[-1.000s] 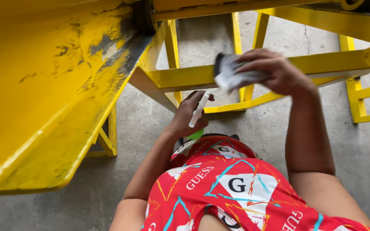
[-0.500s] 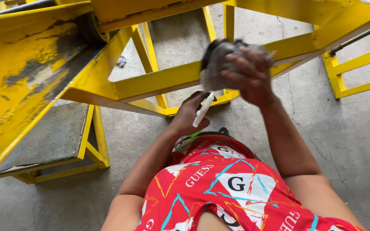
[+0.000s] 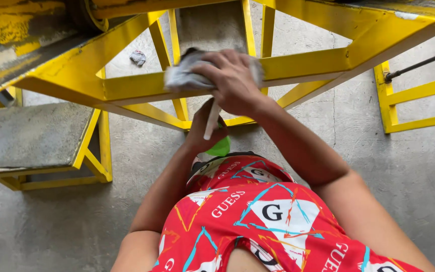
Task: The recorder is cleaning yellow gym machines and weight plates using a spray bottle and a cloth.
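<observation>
One right hand (image 3: 235, 83), grey rag (image 3: 182, 76) now further left along yellow beam (image 3: 137, 88).

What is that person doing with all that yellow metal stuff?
The person is pressing a crumpled grey rag against a yellow steel beam with the right hand, as if wiping it. The left hand is lower down, holding a bottle with a white trigger and a green body. The beam belongs to a big yellow frame standing on a concrete floor. Another small rag lies on the floor behind it.
</observation>
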